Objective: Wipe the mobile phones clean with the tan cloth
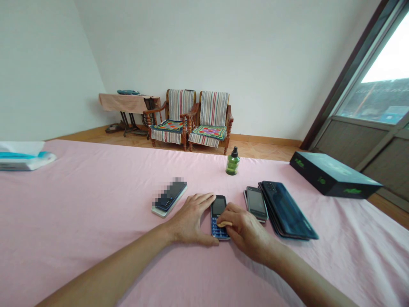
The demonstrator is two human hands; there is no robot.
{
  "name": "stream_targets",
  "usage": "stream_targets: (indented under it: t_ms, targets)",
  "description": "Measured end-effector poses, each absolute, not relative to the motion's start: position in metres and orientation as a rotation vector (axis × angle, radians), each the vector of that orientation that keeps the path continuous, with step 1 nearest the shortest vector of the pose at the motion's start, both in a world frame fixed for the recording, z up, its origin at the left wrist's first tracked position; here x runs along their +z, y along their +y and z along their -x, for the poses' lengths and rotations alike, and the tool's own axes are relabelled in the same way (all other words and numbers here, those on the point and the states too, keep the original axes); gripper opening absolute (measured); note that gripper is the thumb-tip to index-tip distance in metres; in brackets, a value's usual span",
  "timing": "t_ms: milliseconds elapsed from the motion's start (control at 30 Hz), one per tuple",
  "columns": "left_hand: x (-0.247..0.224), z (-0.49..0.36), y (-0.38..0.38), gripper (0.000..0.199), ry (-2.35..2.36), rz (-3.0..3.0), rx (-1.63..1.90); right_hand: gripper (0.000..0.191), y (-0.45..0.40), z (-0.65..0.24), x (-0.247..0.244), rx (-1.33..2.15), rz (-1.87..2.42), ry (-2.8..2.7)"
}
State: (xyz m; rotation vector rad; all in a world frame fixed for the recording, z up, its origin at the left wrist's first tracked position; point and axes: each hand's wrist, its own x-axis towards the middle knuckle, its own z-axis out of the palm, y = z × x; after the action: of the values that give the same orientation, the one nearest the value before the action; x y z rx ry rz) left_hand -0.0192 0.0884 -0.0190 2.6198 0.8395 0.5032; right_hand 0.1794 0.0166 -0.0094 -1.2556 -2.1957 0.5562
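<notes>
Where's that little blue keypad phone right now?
In the head view, the blue keypad phone lies on the pink cloth, between the left hand and the right hand, with a grey touchscreen phone just to its right.

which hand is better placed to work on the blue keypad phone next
Probably the right hand: it is over the blue keypad phone, with a small tan pad under its fingers on the keys. The left hand lies beside the phone on the pink sheet, better suited to steadying.

Bare forearms taper into a broad left hand and right hand.
</notes>
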Motion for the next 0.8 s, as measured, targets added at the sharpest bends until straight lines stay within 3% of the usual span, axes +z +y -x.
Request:
stream_targets:
  t_ms: [233, 800]
  targets:
    - [-0.019, 0.019, 0.088, 0.112, 0.882, -2.605, 0.492, 0.033, 0.013, -0.173, -0.025, 0.517, 1.28, -2.069]
    - [-0.018, 0.019, 0.087, 0.114, 0.919, -2.613, 0.465, 0.024, 0.001, -0.169, -0.008, 0.489, 1.316, -2.188]
